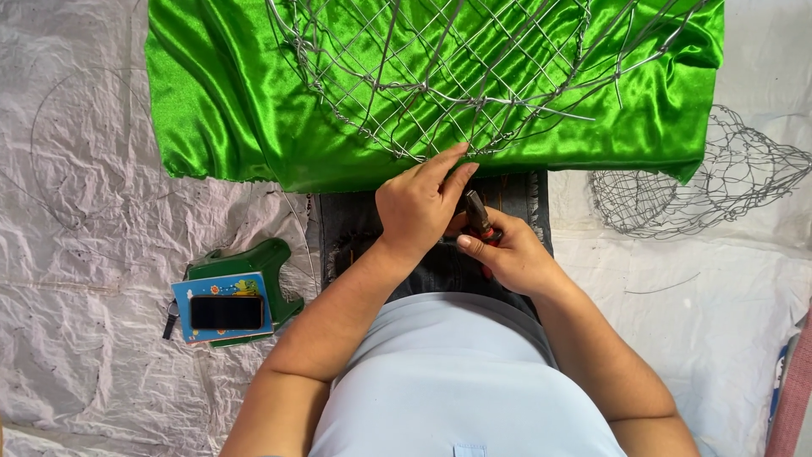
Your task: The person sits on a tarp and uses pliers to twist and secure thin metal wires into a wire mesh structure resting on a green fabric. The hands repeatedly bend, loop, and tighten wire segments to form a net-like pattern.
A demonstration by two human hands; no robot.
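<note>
left hand (416, 206) — fingers extended forward | right hand (507, 254) — curled, gripping | hands touching

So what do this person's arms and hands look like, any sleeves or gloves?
Both the left hand and right hand are bare: no gloves, rings or watch visible. The forearms are uncovered, with no sleeves showing. A pale blue top covers the body.

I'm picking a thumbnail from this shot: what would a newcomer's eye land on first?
The shiny green satin cloth across the top, with a wire mesh frame lying on it. Below, at centre, the left hand touches the frame's edge while the right hand grips pliers.
</note>
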